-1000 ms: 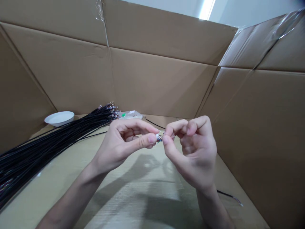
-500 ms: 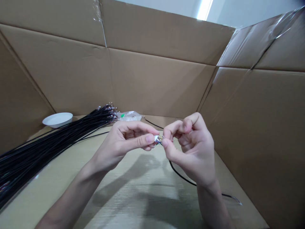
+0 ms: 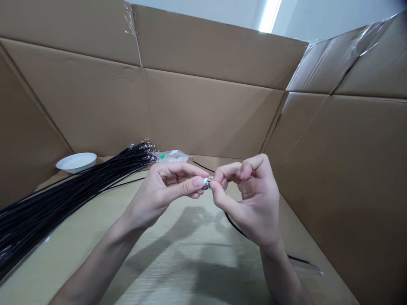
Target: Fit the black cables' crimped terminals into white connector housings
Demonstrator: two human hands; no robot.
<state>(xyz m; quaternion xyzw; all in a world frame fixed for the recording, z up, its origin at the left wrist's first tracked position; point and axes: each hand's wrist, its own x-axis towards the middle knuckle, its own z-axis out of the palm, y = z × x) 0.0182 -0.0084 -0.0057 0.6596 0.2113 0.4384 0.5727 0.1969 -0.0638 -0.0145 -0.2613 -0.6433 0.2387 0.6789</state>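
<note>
Between thumb and fingertips, my left hand (image 3: 178, 184) pinches a small white connector (image 3: 206, 182). My right hand (image 3: 248, 190) is closed at the thumb and index finger on thin wires (image 3: 209, 184) right beside that connector; the wire ends are mostly covered by the fingertips. A black cable (image 3: 237, 226) hangs down behind my right hand and passes behind the wrist. Its far end (image 3: 314, 267), with a few thin wires and a small white tip, lies on the table to the right.
A thick bundle of black cables (image 3: 79, 182) lies along the left. Behind it stands a white dish (image 3: 76, 162). A clear plastic bag (image 3: 174, 156) with something green rests by the back wall. Cardboard walls (image 3: 210, 114) enclose the table (image 3: 165, 262).
My right hand has moved slightly left, bringing its fingertips closer to the connector. My left hand stays nearly where it was, still pinching. The view has tilted a little.
</note>
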